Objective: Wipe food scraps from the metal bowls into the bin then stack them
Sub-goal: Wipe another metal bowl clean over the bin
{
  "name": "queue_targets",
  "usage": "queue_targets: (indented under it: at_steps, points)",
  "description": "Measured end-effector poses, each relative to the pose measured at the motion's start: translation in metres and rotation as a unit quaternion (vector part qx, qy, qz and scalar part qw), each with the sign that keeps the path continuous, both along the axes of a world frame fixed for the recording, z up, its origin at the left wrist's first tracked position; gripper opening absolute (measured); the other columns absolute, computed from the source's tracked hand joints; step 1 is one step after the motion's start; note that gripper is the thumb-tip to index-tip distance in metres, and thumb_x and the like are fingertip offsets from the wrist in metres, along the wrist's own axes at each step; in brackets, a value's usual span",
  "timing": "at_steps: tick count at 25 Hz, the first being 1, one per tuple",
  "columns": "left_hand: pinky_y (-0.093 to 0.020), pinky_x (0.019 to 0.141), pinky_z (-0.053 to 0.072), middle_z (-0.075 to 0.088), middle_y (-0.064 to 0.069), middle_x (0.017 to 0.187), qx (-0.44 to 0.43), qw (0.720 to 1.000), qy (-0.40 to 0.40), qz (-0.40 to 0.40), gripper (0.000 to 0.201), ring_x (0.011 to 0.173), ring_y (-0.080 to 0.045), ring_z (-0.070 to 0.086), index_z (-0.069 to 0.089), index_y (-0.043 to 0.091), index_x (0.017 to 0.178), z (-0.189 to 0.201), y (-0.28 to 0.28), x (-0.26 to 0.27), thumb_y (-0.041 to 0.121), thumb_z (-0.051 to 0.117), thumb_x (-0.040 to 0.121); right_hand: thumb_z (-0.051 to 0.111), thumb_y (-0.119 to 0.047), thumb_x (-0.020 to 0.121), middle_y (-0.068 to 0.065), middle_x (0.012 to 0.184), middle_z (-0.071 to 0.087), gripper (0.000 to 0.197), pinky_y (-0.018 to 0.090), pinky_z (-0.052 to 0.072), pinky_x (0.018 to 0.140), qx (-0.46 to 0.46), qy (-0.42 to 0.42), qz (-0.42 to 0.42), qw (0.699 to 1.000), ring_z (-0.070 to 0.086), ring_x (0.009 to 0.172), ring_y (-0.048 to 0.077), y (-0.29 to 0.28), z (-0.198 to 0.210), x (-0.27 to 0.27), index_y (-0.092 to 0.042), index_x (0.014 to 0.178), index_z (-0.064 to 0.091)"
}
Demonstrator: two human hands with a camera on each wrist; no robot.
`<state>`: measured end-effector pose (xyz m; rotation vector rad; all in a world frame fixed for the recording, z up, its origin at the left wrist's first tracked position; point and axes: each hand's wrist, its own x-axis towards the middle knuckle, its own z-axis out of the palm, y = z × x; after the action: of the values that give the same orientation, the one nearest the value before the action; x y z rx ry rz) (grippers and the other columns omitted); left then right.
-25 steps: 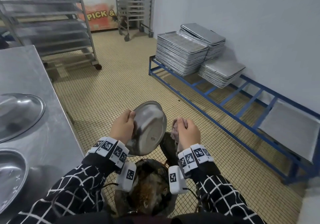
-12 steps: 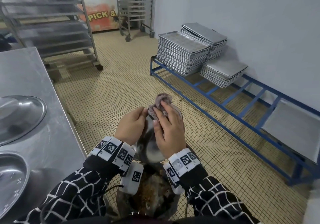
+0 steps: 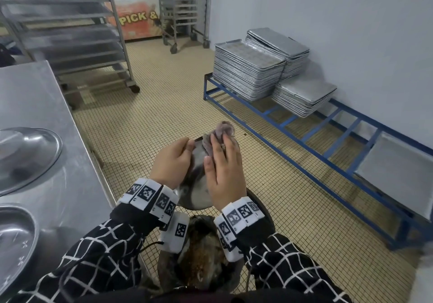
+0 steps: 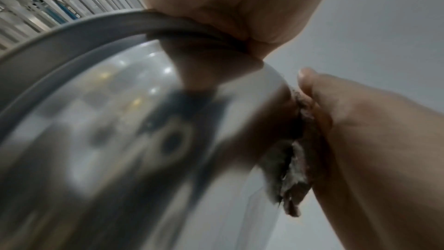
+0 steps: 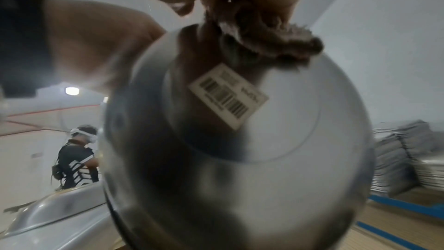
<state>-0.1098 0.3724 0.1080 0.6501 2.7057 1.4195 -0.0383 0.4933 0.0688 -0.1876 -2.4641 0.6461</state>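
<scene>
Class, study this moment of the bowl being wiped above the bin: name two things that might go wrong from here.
1. The left hand grips the tilted metal bowl only at its rim; pressure from the right hand wiping with the cloth might make it slip.
2. The bin opening is partly covered by the arms, so scraps could land on the tiled floor.

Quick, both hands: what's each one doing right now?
Left hand: closed, gripping the rim of the round metal bowl.
Right hand: open, flat fingers pressing the crumpled grey rag against that bowl.
</scene>
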Motion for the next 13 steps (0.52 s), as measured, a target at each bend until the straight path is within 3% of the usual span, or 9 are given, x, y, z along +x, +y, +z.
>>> queue_targets:
  at_steps: [2, 4, 5, 7, 8, 10, 11, 13]
  points:
    - [-0.026, 0.056, 0.034, 0.053, 0.003, 0.061, 0.011, 1.000, 0.012, 0.004, 0.034, 0.057, -0.014, 0.047, 0.050, 0.022, 0.069, -0.002, 0.000, 0.002, 0.031, 0.041, 0.101, 0.016, -0.048, 0.098, 0.000, 0.156, 0.020, 0.058, 0.035, 0.018, 0.116, -0.019, 0.006, -0.038, 0.999, 0.017, 0.143, 0.016, 0.004, 0.004, -0.008, -0.020, 0.148, 0.028]
    - [-0.024, 0.059, 0.038, 0.056, 0.003, 0.065, 0.057, 0.998, -0.014, 0.010, 0.032, 0.060, -0.012, 0.050, 0.053, 0.025, 0.072, -0.004, -0.004, 0.001, 0.032, 0.041, 0.100, 0.017, -0.048, 0.099, -0.006, 0.154, 0.025, 0.055, 0.035, 0.023, 0.115, -0.138, 0.005, -0.073, 0.988, 0.021, 0.141, 0.010, 0.020, 0.003, -0.011, -0.024, 0.146, 0.032]
    - [-0.025, 0.063, 0.042, 0.059, 0.002, 0.070, 0.092, 0.995, -0.041, 0.017, 0.030, 0.065, -0.013, 0.054, 0.056, 0.026, 0.076, -0.005, -0.005, -0.001, 0.034, 0.041, 0.100, 0.020, -0.046, 0.099, -0.009, 0.151, 0.030, 0.050, 0.035, 0.027, 0.113, -0.226, 0.010, -0.084, 0.971, 0.027, 0.138, 0.008, 0.029, 0.001, -0.009, -0.028, 0.144, 0.036]
    - [-0.029, 0.075, 0.047, 0.064, -0.001, 0.081, 0.141, 0.986, -0.084, 0.032, 0.028, 0.077, -0.016, 0.059, 0.064, 0.022, 0.090, -0.007, -0.008, -0.003, 0.035, 0.041, 0.100, 0.027, -0.042, 0.101, -0.014, 0.143, 0.041, 0.041, 0.032, 0.034, 0.107, -0.413, 0.037, -0.089, 0.906, 0.038, 0.130, 0.006, 0.041, -0.005, -0.001, -0.036, 0.138, 0.043]
    - [-0.030, 0.076, 0.047, 0.064, -0.002, 0.081, 0.147, 0.985, -0.089, 0.031, 0.030, 0.077, -0.017, 0.059, 0.064, 0.017, 0.091, -0.010, -0.009, -0.004, 0.034, 0.041, 0.100, 0.030, -0.042, 0.101, -0.015, 0.137, 0.045, 0.039, 0.029, 0.036, 0.103, -0.474, 0.036, -0.100, 0.874, 0.043, 0.124, 0.006, 0.044, -0.006, 0.004, -0.037, 0.137, 0.043]
    - [-0.029, 0.074, 0.045, 0.063, -0.005, 0.081, 0.153, 0.983, -0.093, 0.030, 0.029, 0.075, -0.018, 0.057, 0.063, 0.017, 0.088, -0.015, -0.010, -0.002, 0.033, 0.041, 0.100, 0.035, -0.042, 0.100, -0.016, 0.120, 0.049, 0.038, 0.026, 0.036, 0.092, -0.525, 0.000, -0.129, 0.841, 0.046, 0.111, 0.007, 0.049, -0.007, 0.012, -0.035, 0.136, 0.044]
    - [-0.029, 0.075, 0.044, 0.063, -0.005, 0.084, 0.152, 0.983, -0.100, 0.032, 0.027, 0.077, -0.017, 0.057, 0.062, 0.021, 0.087, -0.019, -0.011, -0.001, 0.033, 0.041, 0.100, 0.037, -0.043, 0.099, -0.015, 0.114, 0.051, 0.039, 0.026, 0.036, 0.089, -0.524, -0.014, -0.137, 0.841, 0.047, 0.108, 0.009, 0.052, -0.004, 0.014, -0.032, 0.135, 0.045]
    - [-0.027, 0.077, 0.043, 0.062, -0.002, 0.087, 0.126, 0.985, -0.113, 0.018, 0.022, 0.081, -0.014, 0.056, 0.059, 0.027, 0.089, -0.028, -0.015, -0.001, 0.031, 0.041, 0.101, 0.040, -0.043, 0.098, -0.016, 0.109, 0.055, 0.039, 0.024, 0.039, 0.087, -0.461, -0.021, -0.136, 0.877, 0.051, 0.105, 0.008, 0.061, -0.002, 0.016, -0.028, 0.133, 0.049]
